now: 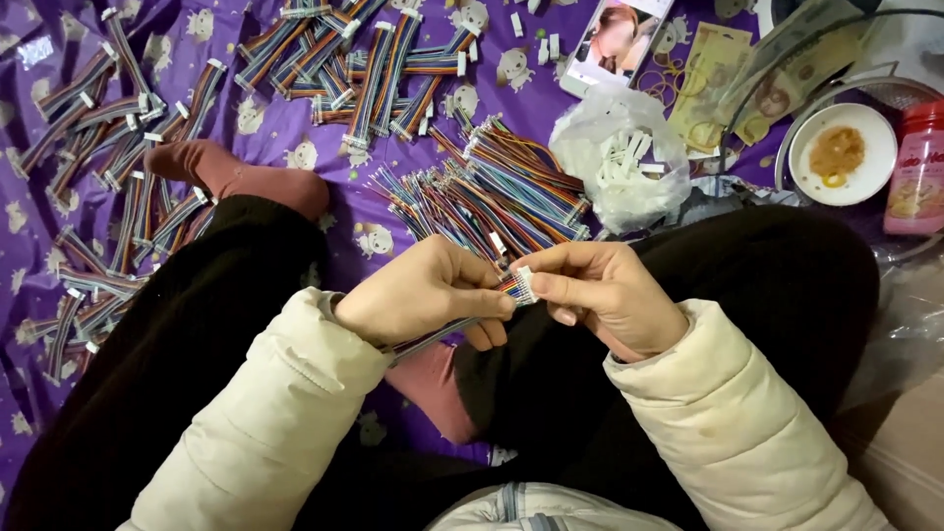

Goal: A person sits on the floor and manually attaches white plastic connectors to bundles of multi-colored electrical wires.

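My left hand point(425, 291) pinches a flat bundle of multicoloured wires point(442, 334) that trails back under my wrist. My right hand point(602, 293) grips the small white connector housing point(524, 284) at the wire ends, thumb and fingers closed on it. Both hands meet above my crossed legs in black trousers. Just beyond them lies a loose pile of coloured wires point(501, 187) with bare ends on the purple printed cloth point(295, 147).
Several finished wire harnesses with white plugs point(108, 147) are spread over the cloth at left and top point(364, 59). A clear bag of white connectors point(619, 157), a phone point(618, 39), a white bowl point(844, 152) and a red-lidded jar point(916, 167) sit at right.
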